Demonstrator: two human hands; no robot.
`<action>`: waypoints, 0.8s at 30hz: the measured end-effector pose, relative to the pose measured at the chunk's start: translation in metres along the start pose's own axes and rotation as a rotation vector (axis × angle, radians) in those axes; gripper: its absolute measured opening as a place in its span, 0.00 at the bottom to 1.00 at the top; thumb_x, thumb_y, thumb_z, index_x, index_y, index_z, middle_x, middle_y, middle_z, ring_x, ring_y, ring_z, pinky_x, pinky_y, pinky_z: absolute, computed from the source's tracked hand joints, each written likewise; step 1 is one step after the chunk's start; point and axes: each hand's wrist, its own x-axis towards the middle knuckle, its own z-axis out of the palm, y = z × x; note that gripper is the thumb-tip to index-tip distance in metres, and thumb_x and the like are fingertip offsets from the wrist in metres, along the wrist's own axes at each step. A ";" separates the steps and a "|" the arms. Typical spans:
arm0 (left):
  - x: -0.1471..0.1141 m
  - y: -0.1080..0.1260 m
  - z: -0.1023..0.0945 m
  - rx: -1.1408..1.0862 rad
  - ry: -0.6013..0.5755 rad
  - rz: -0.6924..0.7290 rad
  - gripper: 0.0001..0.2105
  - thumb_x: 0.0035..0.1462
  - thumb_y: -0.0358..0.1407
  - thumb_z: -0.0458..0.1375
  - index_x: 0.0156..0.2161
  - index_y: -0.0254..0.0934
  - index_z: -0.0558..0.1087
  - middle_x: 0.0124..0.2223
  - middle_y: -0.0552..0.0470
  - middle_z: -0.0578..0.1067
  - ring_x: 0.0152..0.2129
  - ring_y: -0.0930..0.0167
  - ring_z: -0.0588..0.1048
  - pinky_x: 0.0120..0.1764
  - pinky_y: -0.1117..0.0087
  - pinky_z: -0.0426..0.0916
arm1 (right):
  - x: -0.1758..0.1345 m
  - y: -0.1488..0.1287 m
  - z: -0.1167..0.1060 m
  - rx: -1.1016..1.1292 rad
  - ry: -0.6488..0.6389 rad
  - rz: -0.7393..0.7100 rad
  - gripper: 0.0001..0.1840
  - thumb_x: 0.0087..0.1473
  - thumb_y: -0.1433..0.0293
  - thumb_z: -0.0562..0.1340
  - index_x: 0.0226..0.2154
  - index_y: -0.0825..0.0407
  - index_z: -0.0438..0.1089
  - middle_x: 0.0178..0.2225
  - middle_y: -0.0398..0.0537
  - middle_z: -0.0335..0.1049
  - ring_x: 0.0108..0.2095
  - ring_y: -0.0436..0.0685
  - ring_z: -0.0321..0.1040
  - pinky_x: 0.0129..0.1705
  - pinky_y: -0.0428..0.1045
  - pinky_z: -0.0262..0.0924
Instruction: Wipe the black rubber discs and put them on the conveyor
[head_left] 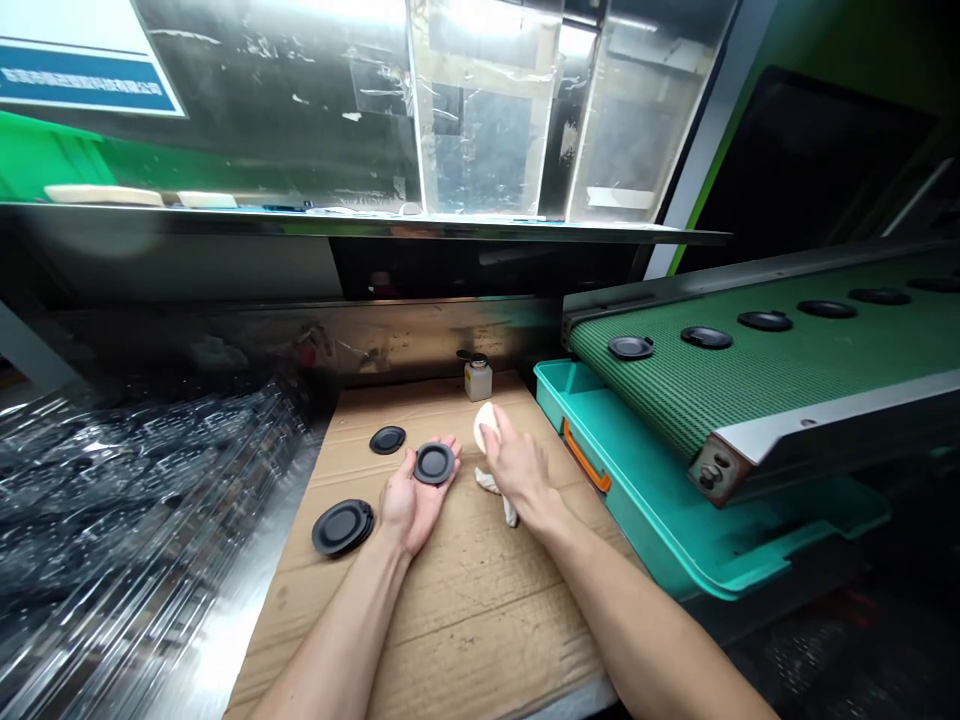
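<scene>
A round black plastic disc with a raised rim lies on the upturned palm and fingers of my left hand, the thumb at its near side. Pinched in my right hand is a white round pad, held upright a little to the right of that disc. Under my right wrist, a crumpled white cloth rests on the cardboard. One more black disc sits flat beyond my left hand, and a small stack of black discs stands to its left.
Cardboard covers the tabletop. At its far edge stands a small white bottle with a metal top. To the right, a green conveyor belt carries several black discs above a teal bin. Clear plastic bags fill the left side.
</scene>
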 end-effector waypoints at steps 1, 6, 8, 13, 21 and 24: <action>0.000 0.001 -0.001 -0.011 0.000 -0.018 0.17 0.65 0.39 0.45 0.46 0.29 0.70 0.57 0.34 0.69 0.53 0.56 0.70 0.47 0.55 0.72 | 0.004 0.007 -0.002 0.019 0.023 0.022 0.29 0.65 0.53 0.41 0.64 0.43 0.49 0.39 0.53 0.74 0.40 0.61 0.72 0.39 0.50 0.58; 0.003 0.004 -0.002 -0.065 0.026 -0.072 0.17 0.66 0.40 0.42 0.47 0.31 0.69 0.58 0.35 0.68 0.54 0.55 0.69 0.46 0.55 0.73 | 0.011 0.026 -0.003 0.155 0.100 0.046 0.25 0.64 0.54 0.45 0.56 0.48 0.61 0.40 0.52 0.74 0.41 0.59 0.71 0.41 0.49 0.56; 0.003 0.004 -0.003 -0.069 0.026 -0.076 0.18 0.66 0.40 0.42 0.48 0.31 0.68 0.58 0.35 0.68 0.54 0.55 0.69 0.46 0.55 0.73 | 0.010 0.025 0.000 0.230 0.107 0.005 0.23 0.64 0.55 0.46 0.51 0.49 0.63 0.39 0.52 0.74 0.40 0.59 0.71 0.39 0.48 0.56; 0.003 0.004 -0.005 -0.036 0.003 -0.057 0.17 0.65 0.41 0.43 0.48 0.32 0.68 0.58 0.36 0.68 0.52 0.56 0.71 0.47 0.53 0.72 | 0.000 0.011 0.006 0.476 0.069 -0.153 0.20 0.61 0.60 0.51 0.51 0.50 0.63 0.35 0.48 0.74 0.36 0.56 0.70 0.36 0.47 0.57; 0.000 -0.008 0.002 0.076 -0.040 -0.014 0.15 0.64 0.39 0.47 0.48 0.31 0.70 0.49 0.37 0.75 0.47 0.61 0.75 0.49 0.57 0.70 | -0.009 -0.001 0.024 0.816 -0.239 -0.280 0.17 0.54 0.64 0.59 0.45 0.52 0.72 0.35 0.45 0.74 0.31 0.51 0.68 0.33 0.44 0.59; -0.003 -0.012 0.004 0.115 -0.047 -0.020 0.15 0.64 0.38 0.48 0.48 0.31 0.71 0.48 0.38 0.75 0.45 0.62 0.75 0.50 0.59 0.69 | -0.010 -0.006 0.028 0.896 -0.255 -0.265 0.18 0.54 0.65 0.58 0.46 0.54 0.72 0.35 0.47 0.74 0.32 0.51 0.68 0.33 0.44 0.60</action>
